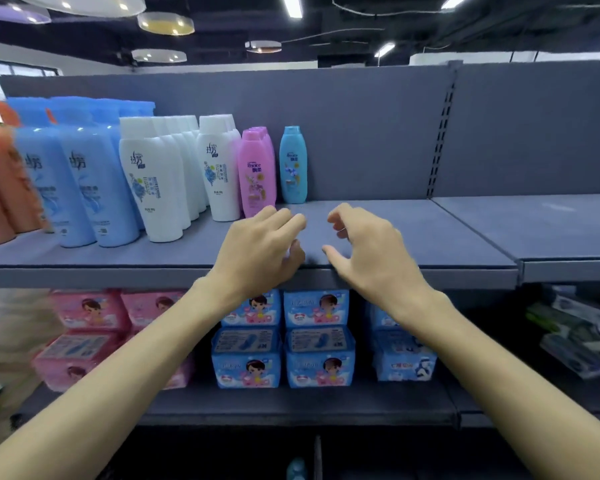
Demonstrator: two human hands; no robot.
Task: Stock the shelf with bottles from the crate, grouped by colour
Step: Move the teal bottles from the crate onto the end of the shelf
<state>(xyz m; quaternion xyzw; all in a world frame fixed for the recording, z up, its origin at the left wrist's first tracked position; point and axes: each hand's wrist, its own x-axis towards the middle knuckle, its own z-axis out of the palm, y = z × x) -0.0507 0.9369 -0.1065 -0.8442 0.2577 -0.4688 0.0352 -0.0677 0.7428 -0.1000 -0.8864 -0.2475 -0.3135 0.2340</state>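
Both your hands are hanging empty over the front edge of the shelf [395, 237], left hand [260, 247] and right hand [371, 251], each grip loosely curled and pinching nothing. No crate is showing, apart from maybe a blue cap [296, 469] poking up at the bottom edge. Just past your left fingers the pink bottles [257, 171] are standing upright, and the lone teal bottle [293, 164] is sitting further back, so your left is nearer. Right of it the shelf is running bare, loads of room.

Bright overhead lighting, blurred left edge
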